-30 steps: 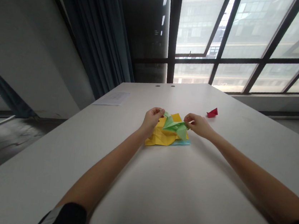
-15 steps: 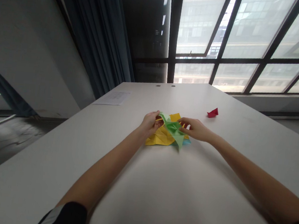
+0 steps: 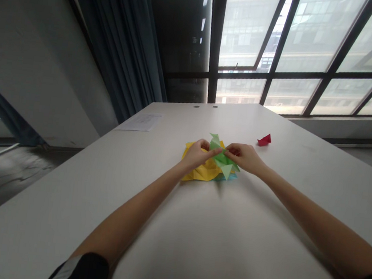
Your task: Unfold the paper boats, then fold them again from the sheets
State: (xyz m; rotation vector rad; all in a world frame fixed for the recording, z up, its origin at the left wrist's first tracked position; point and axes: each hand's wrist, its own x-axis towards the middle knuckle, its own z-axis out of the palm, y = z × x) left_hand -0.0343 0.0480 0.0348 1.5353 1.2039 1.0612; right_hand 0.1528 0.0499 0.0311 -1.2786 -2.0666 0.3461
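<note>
A creased sheet of green paper (image 3: 225,168), partly folded with pale corners sticking out, is held between my two hands. My left hand (image 3: 199,156) pinches it from the left, thumb stretched along its middle. On the other side my right hand (image 3: 245,158) grips it between thumb and fingertips. Beneath lies a crumpled yellow paper (image 3: 203,172), and a bit of blue paper (image 3: 230,177) shows under that. My fingers hide part of the green folds.
A small folded red paper (image 3: 264,140) sits on the white table (image 3: 176,228), to the right and farther back. A printed white sheet (image 3: 140,121) lies near the far left edge. Beyond the table are a dark blue curtain (image 3: 126,38) and windows.
My left hand has moved right, from the green paper's upper left edge to its middle. The green paper has turned and its flaps have shifted; more yellow shows at the left.
</note>
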